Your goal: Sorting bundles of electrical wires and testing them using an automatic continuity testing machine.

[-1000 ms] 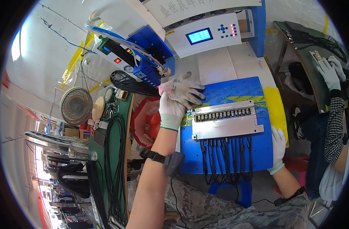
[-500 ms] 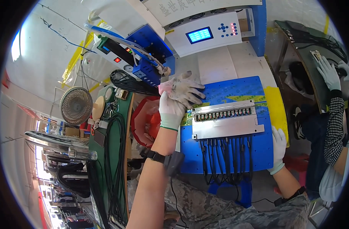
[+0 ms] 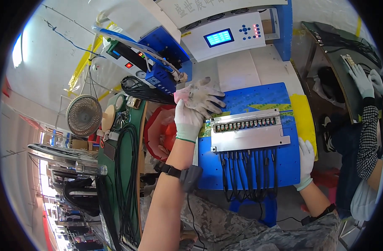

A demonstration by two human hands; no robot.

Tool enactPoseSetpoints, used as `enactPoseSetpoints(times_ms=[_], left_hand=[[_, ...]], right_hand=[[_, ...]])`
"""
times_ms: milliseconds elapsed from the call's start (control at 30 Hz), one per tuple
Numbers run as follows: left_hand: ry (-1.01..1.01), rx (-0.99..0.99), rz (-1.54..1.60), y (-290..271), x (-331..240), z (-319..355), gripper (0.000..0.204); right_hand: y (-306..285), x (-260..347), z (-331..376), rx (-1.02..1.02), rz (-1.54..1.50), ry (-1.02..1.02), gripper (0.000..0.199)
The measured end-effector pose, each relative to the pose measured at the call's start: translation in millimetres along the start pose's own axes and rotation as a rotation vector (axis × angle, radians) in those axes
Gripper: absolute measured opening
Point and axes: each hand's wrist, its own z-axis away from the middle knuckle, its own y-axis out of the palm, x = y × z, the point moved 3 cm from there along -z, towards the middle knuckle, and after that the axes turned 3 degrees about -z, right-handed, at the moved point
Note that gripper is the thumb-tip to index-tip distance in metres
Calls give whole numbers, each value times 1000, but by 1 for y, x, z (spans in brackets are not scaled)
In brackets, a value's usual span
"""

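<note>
A grey-stained work glove with a pink patch lies at the upper left corner of the blue board. My left hand, in a white knit glove, is closed on it at its lower left. The thumb shows, while most of the fingers are hidden by the stained glove. On the board sits a silver metal fixture with a row of small connectors in its slot. Several black cables hang from its near side. My right hand, also white-gloved, grips the board's right edge, its fingertips partly hidden.
Behind the board stands a machine with a lit blue screen. A blue device with hoses overhangs the left. A red-lined bin, black cable coils and a fan are further left. At right a co-worker's gloved hands handle a connector strip.
Both my hands, the stained glove and the fixture stay practically in place. The co-worker's hands at the right have shifted slightly.
</note>
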Motion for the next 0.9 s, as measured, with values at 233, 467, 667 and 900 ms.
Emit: enactPoseSetpoints(times_ms=[233,467,667,900], left_hand=[[-4,34,3,-1,-2,-1,52],[-40,-144,-17,12,-18,-11,46],[78,15,-161,27,-26,-5,42],[-154,282,-102,-11,-76,68,48]], right_hand=[[-1,-6,4,60,-36,30,41],[-13,6,-12,48,-77,22,41],[-7,2,-2,99,-20,2,45],[-18,8,-6,129,-17,-18,47]])
